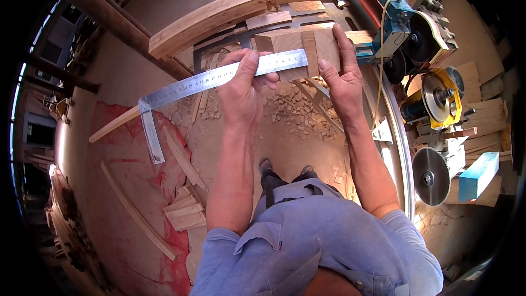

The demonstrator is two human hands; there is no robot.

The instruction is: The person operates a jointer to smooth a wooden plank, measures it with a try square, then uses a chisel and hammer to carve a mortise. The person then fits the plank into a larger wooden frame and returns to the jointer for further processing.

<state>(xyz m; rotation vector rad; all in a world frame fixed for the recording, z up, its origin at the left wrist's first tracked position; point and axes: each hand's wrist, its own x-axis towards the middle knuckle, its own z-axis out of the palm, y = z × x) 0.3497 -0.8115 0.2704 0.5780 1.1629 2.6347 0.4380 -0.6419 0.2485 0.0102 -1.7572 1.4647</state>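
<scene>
Measuring is in hand: the left hand (pixel 241 90) has its fingers closed on a steel square (pixel 219 78), its long blade laid across the face of a wooden block (pixel 298 49). The right hand (pixel 342 77) grips the block's right end, held up in the air in front of the person. A true reading likely calls for the blade flush to an edge. A curved timber (pixel 205 22) lies beyond; saw blades (pixel 430 175) stand right; offcuts (pixel 296 112) litter the floor.

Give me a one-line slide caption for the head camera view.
Left hand lays a steel square across a wooden block held by the right hand, above an offcut-strewn floor.
</scene>
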